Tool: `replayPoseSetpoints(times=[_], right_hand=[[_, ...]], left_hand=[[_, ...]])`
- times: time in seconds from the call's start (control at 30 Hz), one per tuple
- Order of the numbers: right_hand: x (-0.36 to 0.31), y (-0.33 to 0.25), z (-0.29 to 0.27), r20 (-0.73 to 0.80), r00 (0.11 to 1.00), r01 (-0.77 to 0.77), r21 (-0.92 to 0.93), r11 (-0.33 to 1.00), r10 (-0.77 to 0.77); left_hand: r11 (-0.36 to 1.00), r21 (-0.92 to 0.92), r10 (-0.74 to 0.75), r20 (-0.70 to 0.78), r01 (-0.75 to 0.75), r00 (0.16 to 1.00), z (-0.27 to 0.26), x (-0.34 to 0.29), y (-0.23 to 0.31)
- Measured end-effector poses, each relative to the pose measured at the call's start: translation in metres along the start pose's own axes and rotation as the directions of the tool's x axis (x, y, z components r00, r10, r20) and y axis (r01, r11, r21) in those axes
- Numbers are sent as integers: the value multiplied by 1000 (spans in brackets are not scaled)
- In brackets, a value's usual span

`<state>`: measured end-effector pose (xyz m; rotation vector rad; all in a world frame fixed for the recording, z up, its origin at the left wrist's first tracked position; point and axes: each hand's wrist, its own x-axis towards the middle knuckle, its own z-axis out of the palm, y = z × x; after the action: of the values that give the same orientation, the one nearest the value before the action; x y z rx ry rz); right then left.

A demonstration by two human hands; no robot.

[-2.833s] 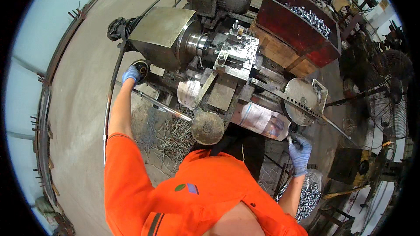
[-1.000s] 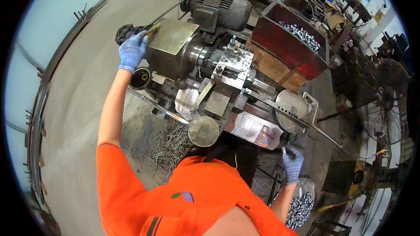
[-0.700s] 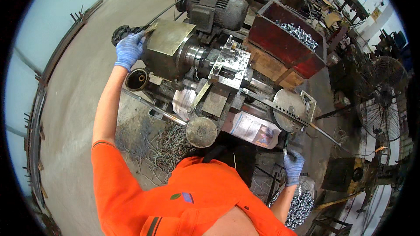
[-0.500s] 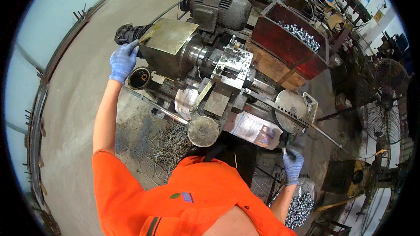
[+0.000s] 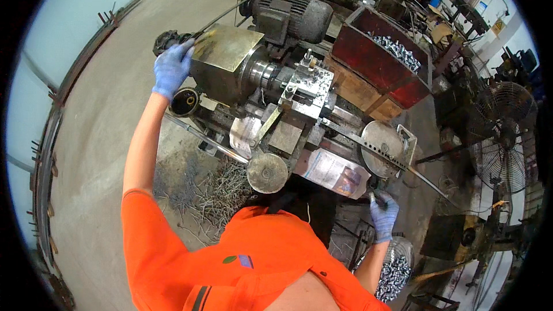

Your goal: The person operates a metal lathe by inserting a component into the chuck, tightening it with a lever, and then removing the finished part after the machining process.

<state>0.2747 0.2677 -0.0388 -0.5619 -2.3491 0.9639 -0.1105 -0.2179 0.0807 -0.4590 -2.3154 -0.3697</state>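
Observation:
In front of me stands a small metal-turning lathe with a boxy headstock [image 5: 227,52], a bright chuck [image 5: 262,74] and a tool post [image 5: 308,83] strewn with metal chips. My left hand [image 5: 171,70], in a bluish knit glove, reaches to the dark, greasy rear end of the spindle [image 5: 167,41] beside the headstock. Its fingers are curled together there; what they grip is hidden. Low on the right, my gloved right hand [image 5: 384,216] is closed around a short handle [image 5: 372,197] below the round handwheel [image 5: 383,147].
Behind the lathe sits a motor [image 5: 294,14]; a red bin [image 5: 380,60] of small metal parts stands beside it. More parts fill a basket [image 5: 394,273] by my right forearm. Metal scraps [image 5: 222,196] litter the floor. A fan [image 5: 504,132] stands at right.
My left hand has moved up and to the right, closer against the headstock's left side. The right hand stays at the handle with hardly any shift.

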Motion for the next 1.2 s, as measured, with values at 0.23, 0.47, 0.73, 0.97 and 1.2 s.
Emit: replayPoseSetpoints(times=[0.23,0.47,0.73,0.97,1.2], right_hand=[[-6,0,-5,-21,999,35,-106,994,-37],[-6,9,-8,14,999,-48,-122,991,50],[2,1,-3,-9,998,-69,-22,997,69],[4,-6,-7,13,1000,10,-25,1000,-10],[-8,1,-16,-25,1000,-20,-75,997,18]], left_hand=[[974,210,25,287,-89,958,30,42,11],[999,46,-32,122,27,992,-10,-13,1],[988,-99,-102,156,118,983,-28,-25,-1],[999,4,40,76,-40,996,23,30,28],[995,76,51,200,-67,978,12,19,30]])
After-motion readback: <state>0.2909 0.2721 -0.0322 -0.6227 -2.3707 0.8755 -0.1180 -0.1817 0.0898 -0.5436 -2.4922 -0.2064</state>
